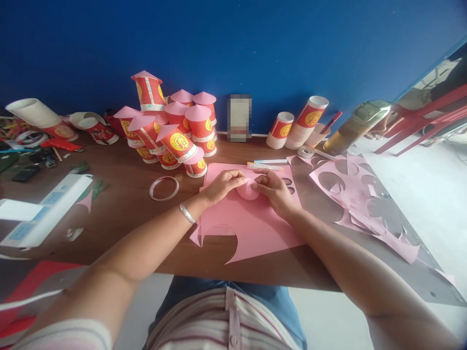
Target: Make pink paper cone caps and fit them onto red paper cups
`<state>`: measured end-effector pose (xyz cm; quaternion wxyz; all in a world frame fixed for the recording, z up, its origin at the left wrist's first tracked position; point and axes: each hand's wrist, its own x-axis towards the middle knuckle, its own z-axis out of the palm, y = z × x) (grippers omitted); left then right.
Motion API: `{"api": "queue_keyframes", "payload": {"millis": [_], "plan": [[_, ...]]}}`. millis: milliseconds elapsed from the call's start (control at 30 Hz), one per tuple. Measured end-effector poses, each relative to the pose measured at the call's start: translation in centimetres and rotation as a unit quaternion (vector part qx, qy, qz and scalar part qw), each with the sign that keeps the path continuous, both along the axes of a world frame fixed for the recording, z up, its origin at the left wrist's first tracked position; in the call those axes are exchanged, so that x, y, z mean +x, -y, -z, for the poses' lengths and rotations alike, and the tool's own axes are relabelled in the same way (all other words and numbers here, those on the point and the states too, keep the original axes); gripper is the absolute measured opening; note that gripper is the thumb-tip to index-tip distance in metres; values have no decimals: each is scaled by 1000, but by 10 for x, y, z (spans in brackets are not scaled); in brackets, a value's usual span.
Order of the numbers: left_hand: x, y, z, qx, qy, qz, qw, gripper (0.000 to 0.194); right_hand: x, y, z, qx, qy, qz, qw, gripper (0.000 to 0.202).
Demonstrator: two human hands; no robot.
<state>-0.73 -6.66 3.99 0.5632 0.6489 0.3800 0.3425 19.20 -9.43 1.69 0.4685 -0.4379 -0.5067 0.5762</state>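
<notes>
Between my two hands is a small pink paper disc (248, 191), held up over a larger pink sheet (255, 223) with a round bite cut from its lower left. My left hand (226, 185) pinches the disc's left upper edge between thumb and fingers. On the other side, the thumb and fingers of my right hand (274, 189) grip its right edge. Dark scissor handles (289, 185) stick out beside my right hand. An orange-and-white marker (263, 166) and a blue-capped pen (272, 161) lie just beyond my fingers.
Red paper cups with pink cone tops (177, 141) stand stacked at back left. A tape ring (164, 188) and a white power strip (51, 209) lie left. Stacked cups (306, 121), a gold-coloured bottle (355, 126) and pink paper scraps (365, 209) are on the right.
</notes>
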Motion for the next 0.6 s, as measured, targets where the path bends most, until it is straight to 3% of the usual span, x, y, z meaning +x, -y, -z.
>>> {"api": "queue_keyframes", "payload": {"millis": [400, 600], "plan": [[3, -1, 9, 25, -32, -18, 999, 29, -4, 4, -1, 21, 41, -28, 999, 52], [4, 1, 8, 48, -24, -44, 998, 29, -4, 5, -2, -3, 35, -22, 999, 54]]}}
